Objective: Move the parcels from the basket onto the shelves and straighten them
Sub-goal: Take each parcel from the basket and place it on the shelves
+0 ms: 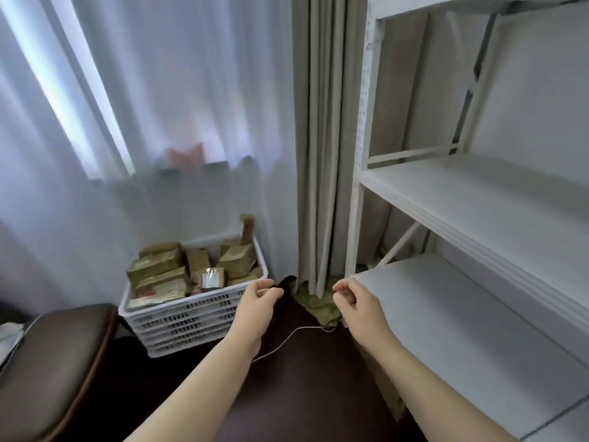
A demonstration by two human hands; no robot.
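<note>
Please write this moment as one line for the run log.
parcels: in basket | shelves: no parcel visible | left grip: loosely curled, empty | right grip: loosely curled, empty

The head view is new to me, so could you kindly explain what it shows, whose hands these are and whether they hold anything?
There is no machine here. A person wears one wide-angle camera on the head, looking forward and down, so both arms reach in from below. The left hand and right hand hang in the air, fingers loosely curled, and appear to hold nothing. On the floor at the left stands a white basket full of brown parcels. At the right are white shelves, and no parcels show on them. A thin cord lies on the floor between the arms.
</note>
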